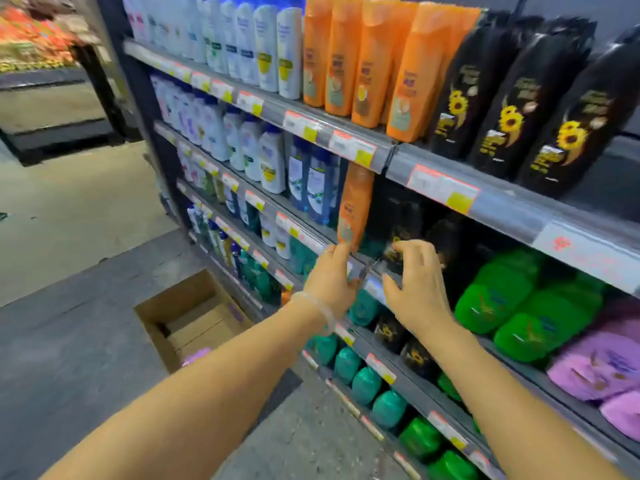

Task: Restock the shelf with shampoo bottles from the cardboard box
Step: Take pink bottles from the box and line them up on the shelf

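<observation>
- Here, my left hand (330, 278) touches the orange bottle's (355, 209) base at the shelf (450, 197) edge.
- My right hand (417, 285) fingers curl round a black bottle (403, 233).
- Cardboard box (194, 318) sits on floor.

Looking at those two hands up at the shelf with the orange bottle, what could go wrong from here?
The orange bottle stands alone at the shelf's front edge, and only the left hand fingertips touch its base, so it might tip and fall. The right hand reaches among dark black bottles with no clear grip, and could knock one over. The open cardboard box sits on the floor close by, a possible trip hazard.
</observation>
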Demonstrator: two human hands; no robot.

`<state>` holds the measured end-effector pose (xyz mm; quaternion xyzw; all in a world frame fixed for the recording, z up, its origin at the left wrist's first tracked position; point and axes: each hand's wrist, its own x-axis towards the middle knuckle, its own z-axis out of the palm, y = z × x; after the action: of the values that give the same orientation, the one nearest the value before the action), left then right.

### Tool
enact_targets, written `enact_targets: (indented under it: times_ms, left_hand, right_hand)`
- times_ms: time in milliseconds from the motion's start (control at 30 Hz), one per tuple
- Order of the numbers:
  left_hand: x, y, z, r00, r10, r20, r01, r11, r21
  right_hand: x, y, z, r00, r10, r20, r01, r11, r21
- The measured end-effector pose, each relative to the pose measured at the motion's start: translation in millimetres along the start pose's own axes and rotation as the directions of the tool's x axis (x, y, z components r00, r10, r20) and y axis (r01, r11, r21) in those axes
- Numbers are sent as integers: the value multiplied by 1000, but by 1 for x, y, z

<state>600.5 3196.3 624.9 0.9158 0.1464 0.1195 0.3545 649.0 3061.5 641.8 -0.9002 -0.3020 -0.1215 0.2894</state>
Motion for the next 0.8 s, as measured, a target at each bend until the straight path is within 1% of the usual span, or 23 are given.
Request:
enact_targets:
  times_ms: [67, 133, 200, 300, 400, 533, 667, 800]
  left_hand:
    - [-14, -60, -34, 989, -148, 6, 148, 988, 38]
    - [-33, -121, -72, 965, -263, -24, 263, 964, 47]
    - [-50, -179, -112, 936, -346, -60, 350, 933, 80]
    - [-71, -255, -169, 891, -443, -98, 452, 885, 111]
    - [-79, -313, -213, 852, -514, -103, 523, 842, 130]
    - [-64, -376, -234, 836, -547, -41, 543, 814, 204]
    - [-29, -421, -228, 830, -554, 60, 528, 817, 232]
    - [14, -473, -213, 813, -566, 140, 518, 811, 273]
  right_hand:
    - [-2, -30, 48, 977, 32, 213, -23, 999, -44]
    - [-3, -66, 98, 923, 69, 378, -46, 997, -70]
    - [-4, -106, 145, 864, 108, 492, -80, 994, -78]
    - [-7, -165, 211, 777, 122, 617, -93, 993, -80]
    - [-7, -214, 262, 726, 119, 677, -103, 993, -64]
    - [-2, -249, 312, 669, 154, 727, -158, 985, -64]
    - [26, -247, 356, 637, 232, 736, -228, 968, -108]
    - [66, -234, 417, 603, 326, 728, -400, 913, -78]
